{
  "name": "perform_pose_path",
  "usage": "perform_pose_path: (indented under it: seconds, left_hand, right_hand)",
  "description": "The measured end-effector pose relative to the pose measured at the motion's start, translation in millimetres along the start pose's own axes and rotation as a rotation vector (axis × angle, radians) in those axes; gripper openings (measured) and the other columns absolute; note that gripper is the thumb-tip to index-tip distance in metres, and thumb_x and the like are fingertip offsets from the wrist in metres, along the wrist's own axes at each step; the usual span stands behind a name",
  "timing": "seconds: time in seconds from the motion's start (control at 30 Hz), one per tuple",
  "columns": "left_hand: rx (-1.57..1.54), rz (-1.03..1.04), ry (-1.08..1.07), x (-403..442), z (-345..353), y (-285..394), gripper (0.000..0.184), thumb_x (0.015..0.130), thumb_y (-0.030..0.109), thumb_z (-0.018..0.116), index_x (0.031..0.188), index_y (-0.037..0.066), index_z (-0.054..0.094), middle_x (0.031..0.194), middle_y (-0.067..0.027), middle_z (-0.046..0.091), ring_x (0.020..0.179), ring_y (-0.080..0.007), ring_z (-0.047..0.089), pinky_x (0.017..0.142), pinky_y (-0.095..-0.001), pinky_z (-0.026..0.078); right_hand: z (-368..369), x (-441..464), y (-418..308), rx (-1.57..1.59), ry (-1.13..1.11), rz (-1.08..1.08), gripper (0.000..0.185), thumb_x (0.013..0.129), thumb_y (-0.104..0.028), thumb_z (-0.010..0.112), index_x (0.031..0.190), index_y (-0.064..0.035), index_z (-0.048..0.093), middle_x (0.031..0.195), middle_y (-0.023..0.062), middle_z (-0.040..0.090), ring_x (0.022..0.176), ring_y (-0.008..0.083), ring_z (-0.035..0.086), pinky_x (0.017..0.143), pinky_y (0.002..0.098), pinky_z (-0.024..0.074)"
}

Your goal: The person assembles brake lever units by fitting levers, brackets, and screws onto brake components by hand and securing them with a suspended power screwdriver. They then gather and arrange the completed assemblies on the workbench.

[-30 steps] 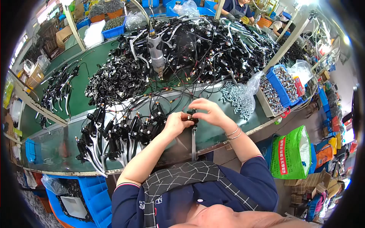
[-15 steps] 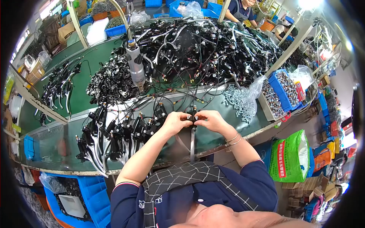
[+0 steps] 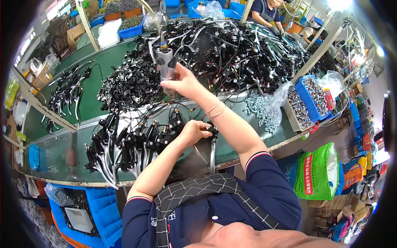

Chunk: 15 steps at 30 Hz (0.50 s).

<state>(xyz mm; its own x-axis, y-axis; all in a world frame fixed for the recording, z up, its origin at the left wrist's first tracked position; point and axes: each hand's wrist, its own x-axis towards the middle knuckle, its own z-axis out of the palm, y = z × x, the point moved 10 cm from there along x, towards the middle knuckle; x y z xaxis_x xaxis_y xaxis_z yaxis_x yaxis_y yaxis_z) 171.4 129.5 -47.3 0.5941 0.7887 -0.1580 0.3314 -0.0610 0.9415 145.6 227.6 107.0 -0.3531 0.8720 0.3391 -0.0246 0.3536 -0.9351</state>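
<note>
My left hand (image 3: 196, 133) pinches a brake lever (image 3: 213, 151) at its black clamp end, with the silver blade pointing down toward the table's front edge. Up and to the left, my right hand (image 3: 184, 84) is closed around a hanging air screwdriver (image 3: 166, 64); its fingers are partly hidden behind the tool. The screwdriver's tip points down over the table, apart from the lever in my left hand. Beside my left forearm lies a group of finished-looking brake levers (image 3: 108, 155) with black bodies and silver blades.
A large heap of brake levers with cables (image 3: 231, 53) covers the back. Black clamps (image 3: 128, 84) are piled at left. Loose screws (image 3: 262, 109) lie at right near a blue bin of small parts (image 3: 304, 89). A co-worker (image 3: 264, 14) sits across the table.
My right hand has left the brake lever and moved up and left onto the air screwdriver, which has shifted slightly right. My left hand still holds the lever.
</note>
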Motion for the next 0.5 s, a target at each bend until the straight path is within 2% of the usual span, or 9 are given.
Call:
perform_pose_path:
  seconds: [0.03, 0.1, 0.17, 0.23, 0.3, 0.33, 0.43, 0.47, 0.5]
  left_hand:
    - [0.004, 0.002, -0.003, 0, 0, 0, 0.033, 0.074, 0.003, 0.070, 0.105, -0.005, 0.063, 0.084, -0.0094, 0.069, 0.071, -0.0092, 0.063, 0.066, -0.0237, 0.050]
    - [0.009, 0.011, -0.013, -1, 1, 2, 0.032, 0.074, 0.003, 0.070, 0.104, -0.004, 0.064, 0.083, -0.0090, 0.069, 0.071, -0.0093, 0.063, 0.066, -0.0236, 0.050]
    - [0.039, 0.017, 0.008, -2, -1, 5, 0.033, 0.072, 0.004, 0.072, 0.104, -0.004, 0.064, 0.082, -0.0081, 0.069, 0.072, -0.0092, 0.063, 0.066, -0.0236, 0.050]
    - [-0.016, 0.015, 0.015, 0, -1, 1, 0.034, 0.072, 0.004, 0.072, 0.104, -0.004, 0.064, 0.081, -0.0080, 0.068, 0.072, -0.0091, 0.063, 0.066, -0.0234, 0.050]
    - [-0.015, 0.008, -0.010, 0, 1, 6, 0.035, 0.072, 0.004, 0.073, 0.105, -0.004, 0.064, 0.081, -0.0083, 0.068, 0.072, -0.0091, 0.063, 0.065, -0.0234, 0.049]
    - [-0.012, 0.003, -0.024, -1, 2, 9, 0.035, 0.072, 0.004, 0.073, 0.105, -0.004, 0.064, 0.081, -0.0084, 0.068, 0.072, -0.0091, 0.063, 0.065, -0.0234, 0.049]
    - [0.010, 0.006, 0.013, -4, -1, 13, 0.030, 0.071, 0.008, 0.073, 0.100, 0.002, 0.068, 0.075, -0.0074, 0.068, 0.066, -0.0094, 0.061, 0.063, -0.0260, 0.048]
    - [0.041, -0.021, -0.021, -4, 1, 15, 0.035, 0.072, 0.005, 0.073, 0.104, -0.003, 0.064, 0.081, -0.0082, 0.068, 0.071, -0.0096, 0.063, 0.065, -0.0231, 0.049]
    - [0.021, -0.015, -0.006, -3, 0, 13, 0.033, 0.072, 0.006, 0.073, 0.103, -0.002, 0.065, 0.079, -0.0080, 0.068, 0.069, -0.0093, 0.062, 0.064, -0.0239, 0.049]
  right_hand:
    - [-1, -1, -1, 0.140, -0.030, -0.008, 0.054, 0.070, -0.014, 0.076, 0.116, -0.0052, 0.047, 0.088, 0.0006, 0.054, 0.079, 0.0091, 0.051, 0.072, 0.0263, 0.0443]
    - [-15, -21, -18, 0.094, -0.025, -0.065, 0.056, 0.071, -0.009, 0.073, 0.120, -0.0078, 0.046, 0.087, -0.0002, 0.055, 0.079, 0.0086, 0.051, 0.071, 0.0256, 0.0446]
    - [-37, -53, -32, -0.138, -0.040, 0.021, 0.055, 0.074, -0.010, 0.072, 0.122, -0.0040, 0.046, 0.089, 0.0007, 0.057, 0.080, 0.0109, 0.055, 0.072, 0.0274, 0.0465]
    - [-61, -84, -26, 0.124, 0.012, 0.147, 0.051, 0.073, -0.008, 0.070, 0.118, -0.0016, 0.047, 0.085, 0.0025, 0.057, 0.075, 0.0122, 0.057, 0.069, 0.0270, 0.0465]
    - [-85, -107, -27, 0.129, 0.198, 0.068, 0.048, 0.073, -0.005, 0.067, 0.116, 0.0002, 0.047, 0.081, 0.0043, 0.058, 0.070, 0.0134, 0.058, 0.066, 0.0265, 0.0462]
    - [-88, -115, -26, 0.241, 0.262, 0.032, 0.041, 0.075, -0.002, 0.066, 0.112, 0.0015, 0.048, 0.079, 0.0045, 0.059, 0.066, 0.0110, 0.057, 0.061, 0.0259, 0.0473]
    - [-82, -129, -13, 0.239, 0.325, 0.063, 0.038, 0.077, -0.002, 0.065, 0.111, 0.0012, 0.049, 0.079, 0.0049, 0.060, 0.066, 0.0109, 0.057, 0.060, 0.0257, 0.0470]
    - [-80, -129, -13, 0.258, 0.312, 0.081, 0.038, 0.077, -0.002, 0.064, 0.111, 0.0013, 0.048, 0.079, 0.0052, 0.060, 0.065, 0.0111, 0.057, 0.060, 0.0258, 0.0468]
    - [-81, -128, -12, 0.259, 0.296, 0.082, 0.038, 0.077, -0.002, 0.064, 0.111, 0.0015, 0.048, 0.078, 0.0052, 0.060, 0.065, 0.0112, 0.057, 0.060, 0.0259, 0.0468]
